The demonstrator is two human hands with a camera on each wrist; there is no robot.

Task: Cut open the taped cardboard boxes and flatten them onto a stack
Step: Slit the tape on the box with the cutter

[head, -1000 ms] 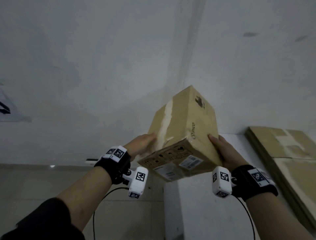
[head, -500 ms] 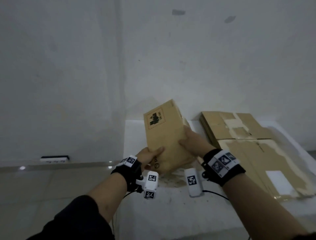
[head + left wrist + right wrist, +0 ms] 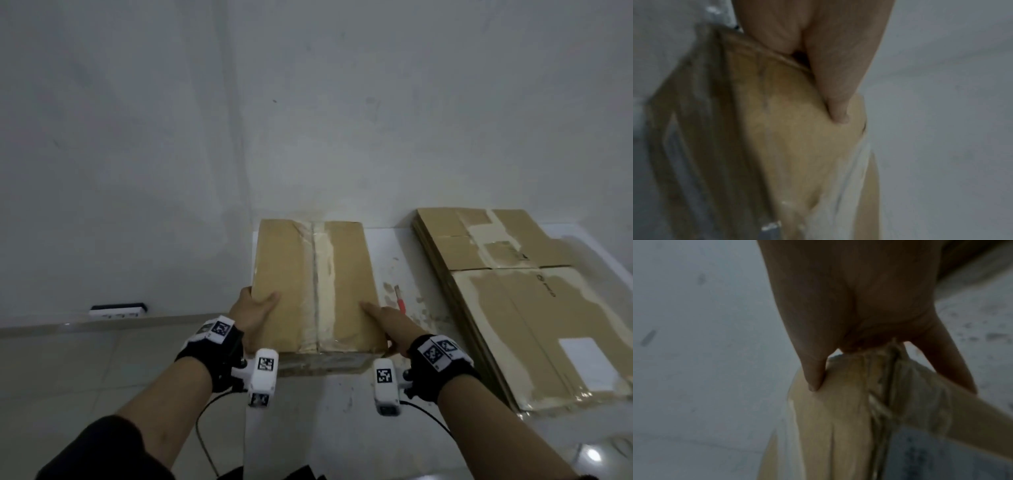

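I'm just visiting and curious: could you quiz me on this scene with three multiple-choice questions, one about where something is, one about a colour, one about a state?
1. Where does the flat stack lie relative to the box?
A. to its right
B. to its left
C. on top of it

2. What colour is the small tool beside the box?
A. blue
B. red
C. green

3. How is the box's top seam?
A. cut open
B. flaps folded up
C. still taped

Answers: 1 A, the stack sits on the white surface right of the box. 2 B, a red handle shows just past the right hand. 3 C, a pale tape strip runs unbroken down the middle while the left hand and right hand hold the box's near corners.
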